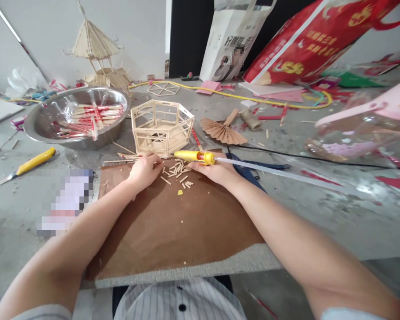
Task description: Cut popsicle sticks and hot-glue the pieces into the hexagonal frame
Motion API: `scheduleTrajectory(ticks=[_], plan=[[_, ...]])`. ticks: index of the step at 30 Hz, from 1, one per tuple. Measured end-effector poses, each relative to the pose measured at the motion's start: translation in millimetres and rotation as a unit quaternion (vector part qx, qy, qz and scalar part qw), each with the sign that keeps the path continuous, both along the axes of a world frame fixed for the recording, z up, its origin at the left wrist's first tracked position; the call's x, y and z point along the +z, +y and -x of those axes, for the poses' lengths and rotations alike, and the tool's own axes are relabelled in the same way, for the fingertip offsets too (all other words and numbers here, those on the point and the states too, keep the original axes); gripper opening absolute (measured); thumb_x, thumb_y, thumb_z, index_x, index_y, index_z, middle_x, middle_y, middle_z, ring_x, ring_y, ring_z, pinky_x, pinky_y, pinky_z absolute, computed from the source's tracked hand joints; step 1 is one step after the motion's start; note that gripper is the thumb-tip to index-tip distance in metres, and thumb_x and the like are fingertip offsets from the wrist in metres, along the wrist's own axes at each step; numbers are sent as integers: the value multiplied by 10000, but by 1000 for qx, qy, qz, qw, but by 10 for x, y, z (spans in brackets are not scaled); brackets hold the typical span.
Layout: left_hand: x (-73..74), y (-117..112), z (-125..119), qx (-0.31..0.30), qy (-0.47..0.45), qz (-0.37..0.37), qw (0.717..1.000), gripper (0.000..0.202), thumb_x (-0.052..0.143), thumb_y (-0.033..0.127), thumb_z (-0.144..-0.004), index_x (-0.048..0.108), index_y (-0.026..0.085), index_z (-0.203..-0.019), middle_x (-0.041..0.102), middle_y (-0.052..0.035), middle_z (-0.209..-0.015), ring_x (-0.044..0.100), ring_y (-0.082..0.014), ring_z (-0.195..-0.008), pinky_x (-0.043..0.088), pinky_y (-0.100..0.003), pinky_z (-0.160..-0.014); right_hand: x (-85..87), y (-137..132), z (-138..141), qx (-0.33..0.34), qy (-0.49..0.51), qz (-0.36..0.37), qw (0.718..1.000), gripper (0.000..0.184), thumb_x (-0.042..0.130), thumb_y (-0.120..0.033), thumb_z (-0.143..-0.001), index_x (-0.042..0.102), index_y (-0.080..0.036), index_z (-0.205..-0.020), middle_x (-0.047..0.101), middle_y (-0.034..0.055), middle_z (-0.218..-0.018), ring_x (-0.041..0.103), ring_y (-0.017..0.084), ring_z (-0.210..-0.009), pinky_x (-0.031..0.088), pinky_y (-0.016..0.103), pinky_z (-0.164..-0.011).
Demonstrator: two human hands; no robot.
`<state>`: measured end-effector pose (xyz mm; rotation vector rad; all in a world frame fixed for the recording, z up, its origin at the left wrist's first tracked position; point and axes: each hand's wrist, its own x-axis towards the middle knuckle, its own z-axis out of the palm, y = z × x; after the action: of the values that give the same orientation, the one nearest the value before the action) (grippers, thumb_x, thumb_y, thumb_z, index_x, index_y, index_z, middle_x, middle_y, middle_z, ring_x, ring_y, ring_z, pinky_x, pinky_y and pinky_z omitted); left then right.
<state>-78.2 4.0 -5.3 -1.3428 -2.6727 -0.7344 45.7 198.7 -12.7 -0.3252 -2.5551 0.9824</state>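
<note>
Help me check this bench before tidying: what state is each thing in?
Yellow glue gun: held in the right hand, translucent stick protruding
Left hand: fingers bent, beside cut sticks
Cut sticks: loose, scattered
Brown sheet: spread out
Stick frame: upright, open-topped
Yellow knife: lying flat, blade out
Metal bowl: open, holding sticks
Paper fan: pleats spread
Roofed stick model: standing
White bag: upright
Red bag: tilted

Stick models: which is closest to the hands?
The roofless, walled frame, just beyond the left hand; the roofed pavilion and flat hexagon sit farther back.
</note>
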Motion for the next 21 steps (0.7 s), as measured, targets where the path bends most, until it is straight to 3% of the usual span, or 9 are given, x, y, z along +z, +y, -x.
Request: scheduleTrajectory(ticks=[9, 21], plan=[[-33, -11, 19, -11, -4, -15, 1000, 135, 475, 269, -793, 589, 196, -790, 593, -33, -1006, 575, -147, -872, 456, -269, -776, -74, 11, 65, -15, 13, 8, 1000, 305, 623, -526, -663, 646, -229, -728, 665, 21, -704, 616, 194, -675, 466, 304, -595], [-26, -6, 11, -2, 0, 4, 1000, 137, 475, 281, -797, 595, 216, -816, 592, -11, -1055, 584, -151, -888, 457, -268, -779, -108, 7, 76, -12, 30, 20, 999, 315, 640, -522, -650, 659, -220, -739, 675, 41, -737, 628, 205, -704, 486, 321, -628]])
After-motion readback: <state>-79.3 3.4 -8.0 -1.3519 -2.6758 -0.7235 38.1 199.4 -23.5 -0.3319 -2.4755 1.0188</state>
